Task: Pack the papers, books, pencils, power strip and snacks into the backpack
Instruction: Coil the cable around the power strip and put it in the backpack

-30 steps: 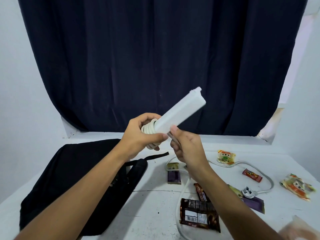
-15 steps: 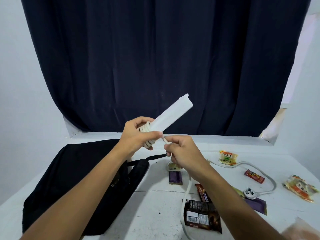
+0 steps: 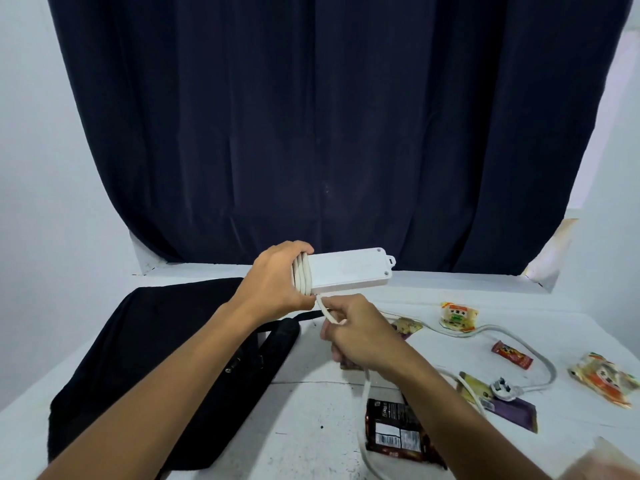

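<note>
Currently the left hand grips the coiled end of the white rectangular plastic power strip, held above the black fabric backpack; its long axis runs away to the right. Just below the strip, the right hand pinches the loose white cord, nearer the unwound slack. Judgement: next wrap goes over the strip's left end.

The power strip and its cord are plain white, as is the table. Left of the strip lies a solid black backpack; behind it hangs a dark navy curtain. Right of the strip sit orange-and-yellow printed snack packets, a small red bar and a purple wrapper; below it lies a dark brown pack.
</note>
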A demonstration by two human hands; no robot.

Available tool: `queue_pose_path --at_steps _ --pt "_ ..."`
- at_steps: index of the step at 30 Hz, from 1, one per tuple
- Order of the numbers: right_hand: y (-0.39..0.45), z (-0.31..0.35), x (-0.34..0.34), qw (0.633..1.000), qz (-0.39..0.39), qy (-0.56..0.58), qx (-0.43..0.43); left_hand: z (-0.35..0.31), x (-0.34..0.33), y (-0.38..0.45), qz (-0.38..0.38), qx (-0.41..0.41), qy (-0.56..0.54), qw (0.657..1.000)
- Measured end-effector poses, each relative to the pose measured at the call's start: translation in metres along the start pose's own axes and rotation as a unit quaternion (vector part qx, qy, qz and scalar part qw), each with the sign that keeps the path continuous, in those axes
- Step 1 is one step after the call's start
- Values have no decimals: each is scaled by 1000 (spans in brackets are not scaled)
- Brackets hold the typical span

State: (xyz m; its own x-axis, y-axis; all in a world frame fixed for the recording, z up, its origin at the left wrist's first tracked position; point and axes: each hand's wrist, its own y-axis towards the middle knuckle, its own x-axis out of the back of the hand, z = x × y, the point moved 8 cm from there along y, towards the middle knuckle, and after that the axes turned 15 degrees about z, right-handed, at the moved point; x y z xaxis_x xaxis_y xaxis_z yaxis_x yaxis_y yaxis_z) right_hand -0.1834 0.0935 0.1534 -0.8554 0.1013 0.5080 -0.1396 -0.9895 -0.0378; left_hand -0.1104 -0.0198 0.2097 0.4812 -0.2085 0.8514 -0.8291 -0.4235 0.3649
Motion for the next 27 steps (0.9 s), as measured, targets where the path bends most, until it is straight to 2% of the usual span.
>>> queue_pose_path --at_steps 4,7,11,14,16,20,25,27 --pt "1 -2 -9 999 37 22 -27 10 -6 2 0 37 105 994" --pt "5 6 4 995 -33 -90 -7 2 -15 4 23 17 165 986" --pt "3 25 29 968 -96 -227 40 -8 -14 3 121 -21 153 981" --pt "-5 41 55 961 -132 -219 104 -10 -10 -11 164 -18 53 985" --pt "-6 43 66 965 -125 -208 104 -10 -10 -20 164 -16 -36 986" --pt "1 39 70 987 -32 -131 89 -4 -18 -28 181 3 -165 969" --pt "13 24 72 991 111 -5 78 2 -34 -36 244 15 -301 922" --pt "16 20 72 988 133 35 75 -1 -38 -38 256 3 -353 900"
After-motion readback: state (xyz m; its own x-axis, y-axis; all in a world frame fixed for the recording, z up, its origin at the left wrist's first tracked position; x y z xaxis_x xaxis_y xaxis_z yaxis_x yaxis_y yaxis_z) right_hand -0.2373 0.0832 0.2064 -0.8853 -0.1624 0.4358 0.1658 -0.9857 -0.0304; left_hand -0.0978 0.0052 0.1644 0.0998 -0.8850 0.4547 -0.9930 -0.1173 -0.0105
